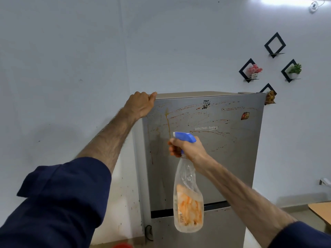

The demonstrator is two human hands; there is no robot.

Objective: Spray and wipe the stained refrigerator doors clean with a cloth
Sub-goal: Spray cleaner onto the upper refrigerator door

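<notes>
dark blue sleeves (59, 203) frame the shot as i stand before the stained refrigerator door (223, 158), spray bottle (188, 199) raised. my right hand (188, 148) grips the bottle's neck, fingers curled round the trigger under the blue nozzle head (185, 137), which points left toward a long brown drip (168, 124) running down the upper door. my left hand (141, 105) holds the door's top left corner, fingers hooked over the edge and the thumb on top. brown streaks (206, 113) arc across the grey upper door, around the brand lettering (206, 128) and a sticker (245, 115); smaller specks mark the lower door (223, 230) below the dark gap. no cloth is clearly in view, though something red (123, 245) shows at the bottom edge, too cut off to name. this looks like the spraying step, with wiping not yet begun. next, i judge, comes squeezing the trigger across the streaks, then finding the cloth to wipe them off.
</notes>
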